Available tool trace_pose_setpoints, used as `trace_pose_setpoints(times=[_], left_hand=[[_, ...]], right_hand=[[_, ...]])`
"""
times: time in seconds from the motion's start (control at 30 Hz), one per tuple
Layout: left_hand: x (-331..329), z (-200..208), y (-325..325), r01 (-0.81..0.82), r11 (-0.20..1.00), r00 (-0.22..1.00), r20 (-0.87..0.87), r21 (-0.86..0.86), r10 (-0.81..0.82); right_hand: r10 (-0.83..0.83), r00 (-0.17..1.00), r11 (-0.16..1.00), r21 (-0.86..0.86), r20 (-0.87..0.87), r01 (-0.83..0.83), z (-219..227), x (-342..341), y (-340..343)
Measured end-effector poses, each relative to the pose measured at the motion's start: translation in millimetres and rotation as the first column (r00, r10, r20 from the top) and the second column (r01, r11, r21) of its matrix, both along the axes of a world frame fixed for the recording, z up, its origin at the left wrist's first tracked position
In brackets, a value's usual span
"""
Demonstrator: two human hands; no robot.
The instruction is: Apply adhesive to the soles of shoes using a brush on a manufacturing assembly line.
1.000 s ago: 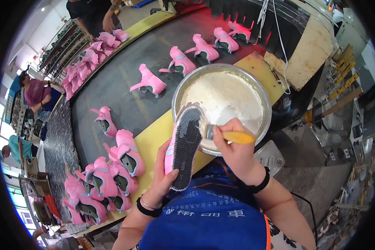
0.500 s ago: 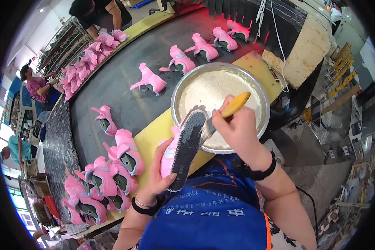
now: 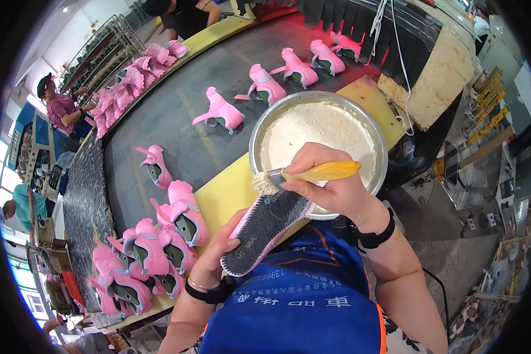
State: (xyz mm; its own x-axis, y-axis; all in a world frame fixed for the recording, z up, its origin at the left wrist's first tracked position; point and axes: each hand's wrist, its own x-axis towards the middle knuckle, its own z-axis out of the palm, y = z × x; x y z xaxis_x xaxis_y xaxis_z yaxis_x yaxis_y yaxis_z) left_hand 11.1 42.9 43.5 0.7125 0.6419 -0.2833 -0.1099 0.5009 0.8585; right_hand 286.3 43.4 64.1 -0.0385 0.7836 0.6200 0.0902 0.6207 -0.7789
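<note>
The left hand [image 3: 218, 259] holds a pink shoe [image 3: 264, 231] sole-up, its dark grey sole facing the camera, fingers wrapped round the shoe's underside from the left. The right hand [image 3: 330, 186] has its fingers closed on the yellow handle of a glue brush [image 3: 304, 175], which now lies almost level, bristles pointing left and sitting at the toe end of the sole. Half a second ago the brush was tilted, handle up over the bowl and bristles on the sole's side; a second ago the shoe stood more upright against the bowl's rim. Since then the shoe has swung to a flatter slant and sits lower, nearer the blue apron [image 3: 301, 312].

The shoe hangs just over the near edge of the yellow desk [image 3: 224, 194], its toe overlapping the rim of the round metal bowl [image 3: 377, 147] of white glue, which stands directly behind the right hand. To the left, a cluster of finished pink shoes [image 3: 153, 259] crowds the desk's near edge, close to the left wrist. Beyond the yellow strip runs a dark conveyor belt [image 3: 183, 112] carrying more pink shoes, well apart from one another. The bare stretch of yellow desk between the bowl and the cluster is the only open room beside the hands. Other people work at the belt's far side.
</note>
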Motion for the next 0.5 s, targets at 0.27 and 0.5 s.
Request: trace_pose_setpoints(times=[0.27, 0.5], left_hand=[[-8.5, 0.5, 1.5, -0.025, 0.998, 1.000, 0.003, -0.055, 0.025], [-7.1, 5.4, 9.5, 0.068, 0.997, 0.996, -0.061, -0.025, -0.069]], right_hand=[[-0.295, 0.935, 0.949, -0.054, 0.198, 0.311, 8.9, 23.9, -5.6], [-0.047, 0.972, 0.999, 0.033, 0.232, 0.041, 33.9, 5.9, -20.0]])
